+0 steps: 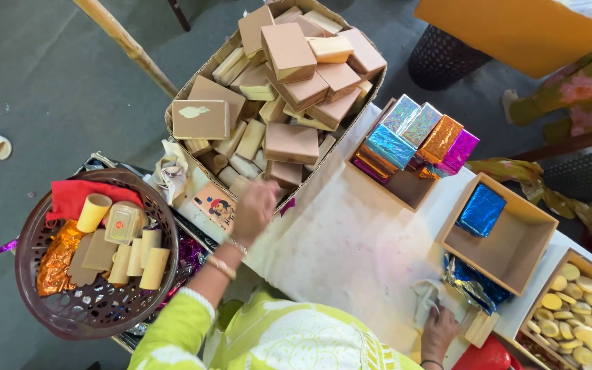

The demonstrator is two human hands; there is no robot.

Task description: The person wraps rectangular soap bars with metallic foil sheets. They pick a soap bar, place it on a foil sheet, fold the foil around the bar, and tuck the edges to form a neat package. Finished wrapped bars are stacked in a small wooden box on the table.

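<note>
Foil-wrapped blocks: several done, one in nearer tray; carton full; left hand curled at carton's near edge, right hand flat on foil.

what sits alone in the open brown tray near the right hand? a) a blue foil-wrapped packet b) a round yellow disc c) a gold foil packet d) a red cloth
a: the open brown cardboard tray holds only one shiny blue foil-wrapped packet at its far end, a little beyond the right hand; the rest of its floor is bare.
</note>
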